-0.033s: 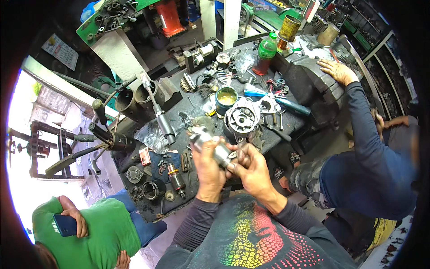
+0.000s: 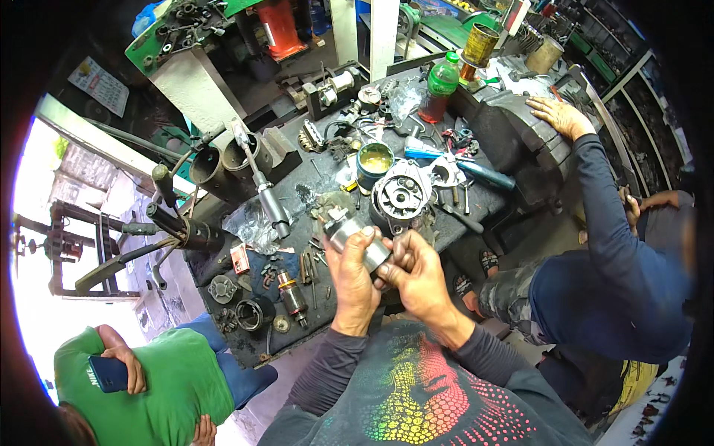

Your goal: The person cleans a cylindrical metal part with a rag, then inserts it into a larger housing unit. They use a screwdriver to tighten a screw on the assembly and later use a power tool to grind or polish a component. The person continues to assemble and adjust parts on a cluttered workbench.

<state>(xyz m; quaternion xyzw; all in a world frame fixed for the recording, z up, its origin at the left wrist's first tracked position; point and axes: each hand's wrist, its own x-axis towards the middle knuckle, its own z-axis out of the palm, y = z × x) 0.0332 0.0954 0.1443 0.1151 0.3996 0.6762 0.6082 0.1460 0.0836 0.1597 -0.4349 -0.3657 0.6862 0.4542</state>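
A silver, cylindrical starter solenoid [image 2: 344,232] is held tilted over the bench's near edge, its far end with fittings pointing up and left. My left hand [image 2: 352,286] wraps round its body, thumb on top. At its near end, the closed fingers of my right hand [image 2: 425,279] press against it; whether they also pinch a small part is hidden. Just beyond lies an open cast-metal starter housing [image 2: 401,195]. A tin of yellowish grease [image 2: 375,162] stands behind that. Left of my left hand, an armature [image 2: 292,296] lies near a dark ring-shaped casing [image 2: 254,315].
A bench vise [image 2: 513,134] sits at the right, a co-worker's hand [image 2: 559,117] resting on it. A green-capped bottle [image 2: 440,88] stands near the back. Upright tubes [image 2: 208,167] and a tool holder [image 2: 201,236] line the left. A person in green [image 2: 160,379] is at lower left.
The solenoid has turned in my hands, and more of its smooth side shows. My left thumb lies further along it; the right fingers have shifted slightly at its near end.
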